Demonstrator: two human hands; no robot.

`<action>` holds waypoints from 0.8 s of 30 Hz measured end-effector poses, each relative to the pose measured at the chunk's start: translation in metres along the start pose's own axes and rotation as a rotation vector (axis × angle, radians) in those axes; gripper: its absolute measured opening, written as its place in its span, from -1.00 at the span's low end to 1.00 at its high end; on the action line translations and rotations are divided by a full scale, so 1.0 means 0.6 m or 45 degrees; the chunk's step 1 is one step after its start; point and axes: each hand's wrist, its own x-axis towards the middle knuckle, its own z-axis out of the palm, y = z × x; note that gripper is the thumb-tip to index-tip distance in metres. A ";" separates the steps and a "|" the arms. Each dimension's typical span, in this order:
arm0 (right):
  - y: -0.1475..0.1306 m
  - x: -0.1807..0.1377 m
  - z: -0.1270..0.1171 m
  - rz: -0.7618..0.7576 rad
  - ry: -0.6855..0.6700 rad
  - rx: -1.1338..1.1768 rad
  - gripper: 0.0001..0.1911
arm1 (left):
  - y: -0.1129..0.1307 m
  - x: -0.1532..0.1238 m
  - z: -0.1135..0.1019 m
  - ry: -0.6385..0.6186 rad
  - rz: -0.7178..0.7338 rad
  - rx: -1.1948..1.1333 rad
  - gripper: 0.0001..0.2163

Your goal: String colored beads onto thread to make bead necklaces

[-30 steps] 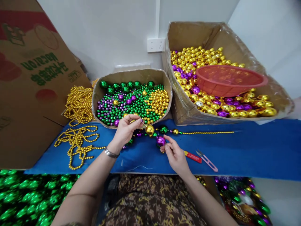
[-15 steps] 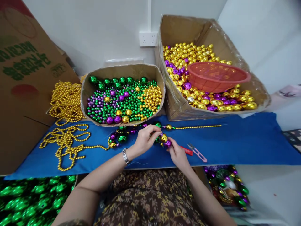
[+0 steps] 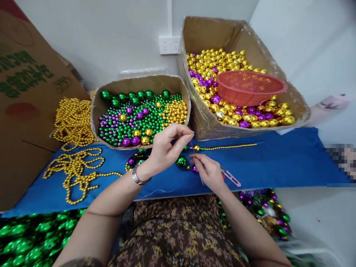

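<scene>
My left hand (image 3: pixel 169 146), with a watch at the wrist, is raised over the blue cloth, its thumb and forefinger pinched on a thin thread (image 3: pixel 191 142). Lower and to the right, my right hand (image 3: pixel 208 170) is closed on the same thread, which runs taut between the two; a thin pale end sticks out below the right fingers. Beside the right fingertips lie a big green bead (image 3: pixel 181 161) and a purple bead (image 3: pixel 194 168). The rest of the bead string is partly hidden behind my left hand; its gold bead tail (image 3: pixel 230 147) stretches right.
A box of small mixed beads (image 3: pixel 94 115) stands behind my hands. Right of it, a bigger carton (image 3: pixel 200 118) holds gold and purple beads and a red basket (image 3: pixel 250 92). Pink snips (image 3: pixel 232 178) lie by my right hand; gold bead chains (image 3: pixel 83 170) are at left.
My left hand has risen away from the beads, drawing up the thread. My right hand has let go of the gold and purple beads and now pinches the thread.
</scene>
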 end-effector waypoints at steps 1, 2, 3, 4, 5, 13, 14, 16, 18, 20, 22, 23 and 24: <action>0.002 -0.001 0.000 0.042 0.007 0.016 -0.72 | -0.007 -0.005 0.004 0.025 -0.038 -0.051 -0.91; 0.004 -0.003 -0.001 0.088 0.022 0.037 -0.71 | -0.020 -0.013 0.008 0.026 -0.076 -0.096 -0.87; 0.005 -0.005 -0.002 0.130 0.045 0.066 -0.69 | -0.037 -0.023 0.015 -0.016 -0.104 -0.120 -0.80; 0.005 -0.007 -0.004 0.162 0.066 0.105 -0.68 | -0.058 -0.035 0.022 -0.107 -0.115 -0.113 -0.73; 0.004 -0.008 -0.007 0.182 0.083 0.150 -0.67 | -0.080 -0.047 0.030 -0.252 -0.090 -0.056 -0.66; -0.003 -0.001 -0.040 0.253 0.349 0.380 -0.69 | -0.178 -0.116 0.067 -1.124 0.039 1.202 -0.61; 0.001 0.000 -0.044 0.263 0.408 0.407 -0.69 | -0.178 -0.122 0.060 -1.150 0.023 1.276 -0.69; 0.013 0.003 -0.051 0.292 0.513 0.482 -0.70 | -0.176 -0.136 0.036 -1.159 0.001 1.361 -0.79; 0.024 0.004 -0.051 0.342 0.594 0.576 -0.69 | -0.177 -0.150 0.002 -1.122 -0.044 1.432 -0.80; 0.032 0.005 -0.045 0.409 0.632 0.679 -0.67 | -0.179 -0.162 -0.035 -1.068 -0.119 1.516 -0.81; 0.037 0.005 -0.035 0.474 0.643 0.782 -0.65 | -0.182 -0.170 -0.068 -1.030 -0.176 1.582 -0.83; 0.039 0.005 -0.029 0.498 0.649 0.823 -0.65 | -0.183 -0.173 -0.082 -1.018 -0.193 1.604 -0.85; 0.041 0.005 -0.023 0.516 0.655 0.855 -0.64 | -0.183 -0.174 -0.092 -1.010 -0.206 1.619 -0.86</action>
